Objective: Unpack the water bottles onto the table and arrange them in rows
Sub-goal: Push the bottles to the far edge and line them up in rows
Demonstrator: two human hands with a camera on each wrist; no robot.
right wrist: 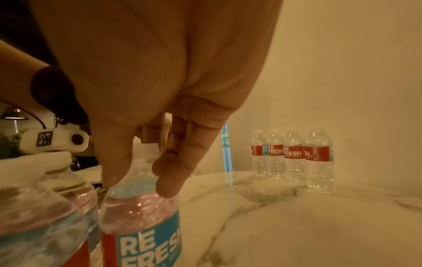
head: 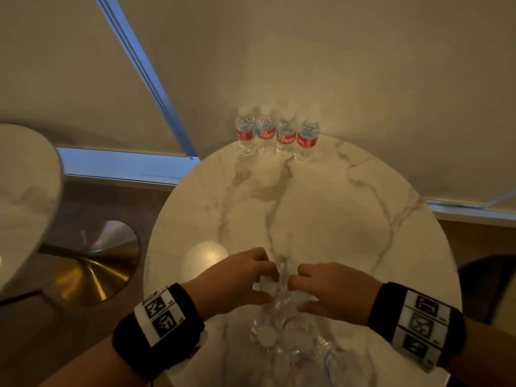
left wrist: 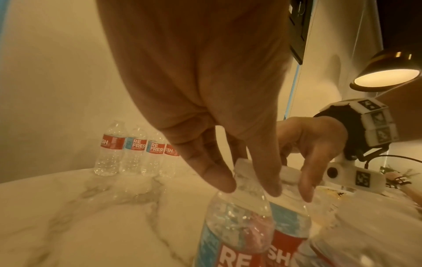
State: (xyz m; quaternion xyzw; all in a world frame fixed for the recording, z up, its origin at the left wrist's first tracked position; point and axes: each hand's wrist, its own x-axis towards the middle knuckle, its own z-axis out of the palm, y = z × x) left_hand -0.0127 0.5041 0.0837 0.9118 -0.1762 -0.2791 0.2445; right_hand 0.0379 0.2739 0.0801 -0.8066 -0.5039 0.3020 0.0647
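Several water bottles (head: 276, 135) with red and blue labels stand in a row at the far edge of the round marble table (head: 349, 219); the wrist views show the row (left wrist: 137, 153) (right wrist: 294, 155) too. A cluster of more bottles (head: 279, 339) sits at the near edge. My left hand (head: 264, 283) (left wrist: 246, 182) pinches the neck of one upright bottle (left wrist: 237, 225) just under its white cap. My right hand (head: 300, 287) (right wrist: 139, 178) grips the top of the neighbouring bottle (right wrist: 141, 225), thumb and finger on either side. Both bottles stand side by side, touching.
A second marble table (head: 25, 191) with a gold base (head: 95, 269) stands to the left. A dark seat (head: 488, 283) is at the right. A lit lamp (left wrist: 388, 72) hangs beyond the right hand. The wall and blinds lie close behind the bottle row.
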